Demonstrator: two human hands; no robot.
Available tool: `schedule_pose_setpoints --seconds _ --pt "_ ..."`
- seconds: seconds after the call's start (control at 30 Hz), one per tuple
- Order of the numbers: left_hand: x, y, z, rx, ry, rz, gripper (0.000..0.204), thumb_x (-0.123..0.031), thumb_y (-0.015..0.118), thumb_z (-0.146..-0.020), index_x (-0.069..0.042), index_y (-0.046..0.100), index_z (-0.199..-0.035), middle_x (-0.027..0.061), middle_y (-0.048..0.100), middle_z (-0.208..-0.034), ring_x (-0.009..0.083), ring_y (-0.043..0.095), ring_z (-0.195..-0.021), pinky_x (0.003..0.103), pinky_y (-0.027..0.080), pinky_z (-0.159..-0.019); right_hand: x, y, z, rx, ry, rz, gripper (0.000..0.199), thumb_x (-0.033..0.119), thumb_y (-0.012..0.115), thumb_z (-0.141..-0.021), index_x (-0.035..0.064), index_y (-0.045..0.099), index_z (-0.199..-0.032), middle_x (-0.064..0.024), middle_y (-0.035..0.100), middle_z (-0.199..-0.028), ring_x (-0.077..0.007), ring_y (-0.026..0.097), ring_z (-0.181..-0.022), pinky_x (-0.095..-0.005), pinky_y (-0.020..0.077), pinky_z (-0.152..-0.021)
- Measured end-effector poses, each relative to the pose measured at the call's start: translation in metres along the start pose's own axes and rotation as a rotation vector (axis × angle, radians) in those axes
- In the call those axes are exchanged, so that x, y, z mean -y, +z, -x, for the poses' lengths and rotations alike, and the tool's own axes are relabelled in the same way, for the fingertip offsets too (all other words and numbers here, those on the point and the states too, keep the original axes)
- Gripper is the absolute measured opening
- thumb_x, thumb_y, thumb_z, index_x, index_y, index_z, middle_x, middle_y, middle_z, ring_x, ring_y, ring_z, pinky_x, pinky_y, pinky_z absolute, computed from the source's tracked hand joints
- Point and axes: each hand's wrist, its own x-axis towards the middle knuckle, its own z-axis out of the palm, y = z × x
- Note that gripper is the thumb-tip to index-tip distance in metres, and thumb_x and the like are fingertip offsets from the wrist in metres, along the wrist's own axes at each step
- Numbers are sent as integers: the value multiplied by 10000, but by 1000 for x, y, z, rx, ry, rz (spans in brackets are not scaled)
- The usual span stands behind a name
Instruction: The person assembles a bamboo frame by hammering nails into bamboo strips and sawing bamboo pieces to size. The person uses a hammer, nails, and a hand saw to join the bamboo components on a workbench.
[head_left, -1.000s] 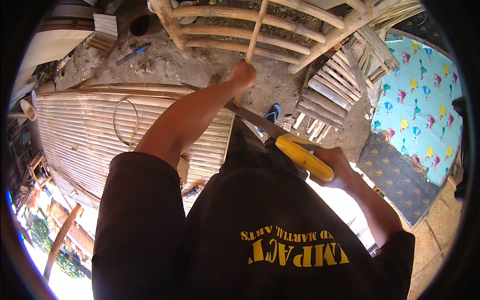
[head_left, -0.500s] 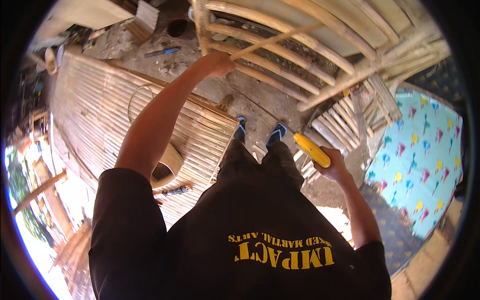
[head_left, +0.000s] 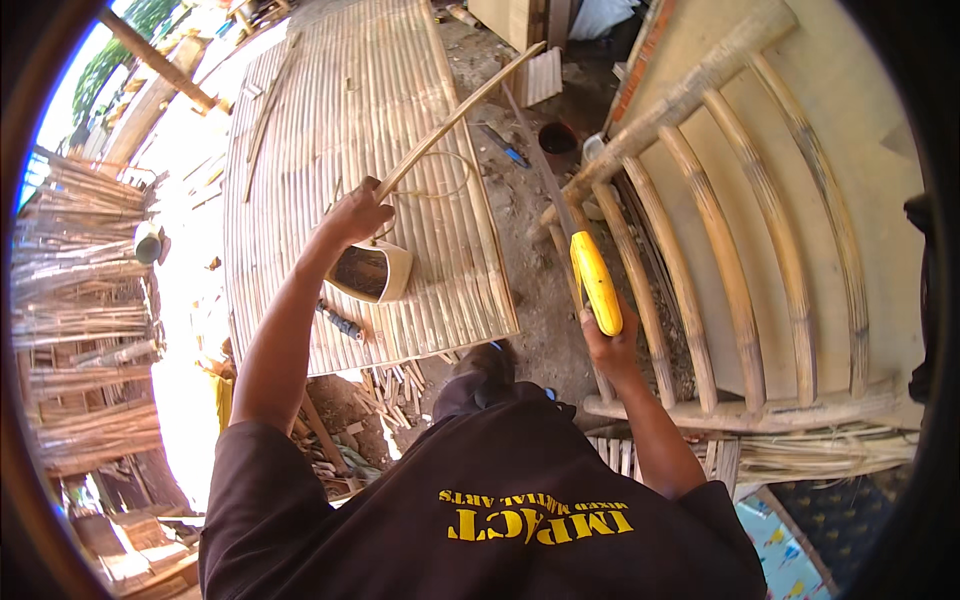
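Note:
My left hand (head_left: 360,212) is closed around the lower end of a long bamboo strip (head_left: 450,122), which slants up and to the right over a bamboo-slat table. In my right hand (head_left: 610,348) is a handsaw with a yellow handle (head_left: 598,285), seen nearly edge-on. Its long thin blade (head_left: 545,165) points away from me, its far end close to the strip's far end; whether they touch I cannot tell. Below my left hand, a cream-coloured container (head_left: 398,275) with a dark inside lies on the table, beside a dark-gripped tool (head_left: 342,321).
The bamboo-slat table (head_left: 300,130) fills the left middle, with a thin hoop (head_left: 467,178) on it. A bamboo-pole frame (head_left: 735,280) leans at the right. On the dirt floor lie a blue-handled tool (head_left: 510,152), a dark pot (head_left: 557,138) and cut bamboo pieces (head_left: 395,392).
My view has turned left, bringing the table to the middle. The strip and handsaw, formerly apart, now have their far ends close together. Both hands have kept their holds.

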Motion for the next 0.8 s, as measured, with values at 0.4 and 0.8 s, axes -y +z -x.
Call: schedule_pose_setpoints --seconds 0.4,0.8 --pt "50 22 -97 -241 -349 836 698 -268 671 -892 58 360 -1425 58 547 -826 118 514 -663 313 436 -546 -24 162 -187 446 -172 507 608 138 759 -782 -56 516 -1304 -262 634 -1172 -433 633 -1056 -478 530 -904" --pt "-19 -1 -281 -784 150 251 346 -204 568 -950 -18 625 -1237 204 576 -1332 372 558 -1232 442 450 -1026 -121 314 -429 515 -548 328 385 102 640 -846 3 568 -1212 -172 604 -1133 -360 576 -1106 -475 471 -897"
